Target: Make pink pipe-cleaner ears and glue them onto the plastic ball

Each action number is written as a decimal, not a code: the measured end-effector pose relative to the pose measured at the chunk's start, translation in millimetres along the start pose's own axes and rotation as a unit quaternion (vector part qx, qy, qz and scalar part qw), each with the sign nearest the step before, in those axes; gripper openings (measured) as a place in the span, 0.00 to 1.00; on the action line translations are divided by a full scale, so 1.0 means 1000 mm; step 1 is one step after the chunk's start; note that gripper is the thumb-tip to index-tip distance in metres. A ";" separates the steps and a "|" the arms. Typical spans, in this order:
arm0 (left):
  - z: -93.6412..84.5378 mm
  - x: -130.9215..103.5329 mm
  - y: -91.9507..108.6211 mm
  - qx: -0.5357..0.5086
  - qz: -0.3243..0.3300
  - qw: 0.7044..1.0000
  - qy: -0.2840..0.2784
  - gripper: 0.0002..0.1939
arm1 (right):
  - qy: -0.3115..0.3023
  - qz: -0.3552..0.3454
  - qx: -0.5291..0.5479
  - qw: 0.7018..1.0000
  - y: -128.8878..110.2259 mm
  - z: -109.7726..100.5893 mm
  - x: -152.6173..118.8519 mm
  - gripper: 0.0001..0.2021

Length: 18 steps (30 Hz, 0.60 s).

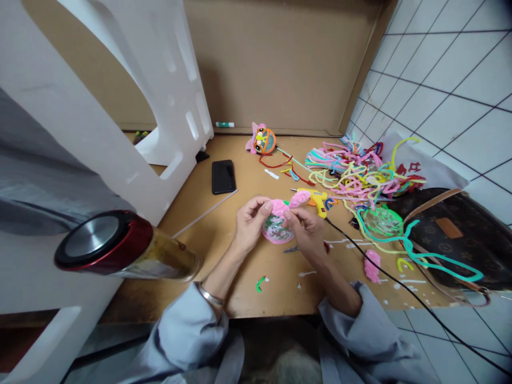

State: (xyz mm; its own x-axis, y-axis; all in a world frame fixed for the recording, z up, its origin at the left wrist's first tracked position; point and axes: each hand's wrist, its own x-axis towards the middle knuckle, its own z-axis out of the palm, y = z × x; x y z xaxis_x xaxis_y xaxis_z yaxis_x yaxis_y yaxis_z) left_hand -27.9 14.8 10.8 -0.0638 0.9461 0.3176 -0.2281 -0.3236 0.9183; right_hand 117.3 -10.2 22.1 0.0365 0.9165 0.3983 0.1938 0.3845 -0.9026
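Between my two hands is a round pink and green craft piece (278, 229) made of fuzzy pipe cleaner, with a clear, shiny middle. My left hand (253, 221) pinches its left upper edge. With closed fingers, my right hand (306, 226) grips the upper right side, where a pink fuzzy petal-shaped piece (299, 199) sticks up. Just behind my right hand lies a yellow hot glue gun (318, 200), nozzle to the left. Partly hidden under the right hand is a grey blade-like tool (291, 249). A green pipe cleaner scrap (260, 284) rests near the table's front edge.
Pipe cleaners (356, 170) pile up at the back right, beside a brown handbag (452, 234). A black cord (384, 272) crosses the right side. A phone (223, 177), a finished-looking ornament (264, 140) and a marker (224, 125) lie farther back. A red-lidded bottle (132, 248) stands left.
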 end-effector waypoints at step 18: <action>0.007 0.000 0.000 -0.037 -0.041 0.998 -0.024 0.19 | 0.047 0.039 0.069 0.996 0.005 0.004 0.002 0.12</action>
State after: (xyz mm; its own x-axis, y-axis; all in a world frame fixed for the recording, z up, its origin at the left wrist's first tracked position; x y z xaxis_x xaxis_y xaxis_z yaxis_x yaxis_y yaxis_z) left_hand -21.3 14.5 12.1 0.0041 0.9669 0.2550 -0.3021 -0.2419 0.9221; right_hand 114.5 -6.2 18.0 0.1391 0.9323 0.3339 0.0512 0.3299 -0.9426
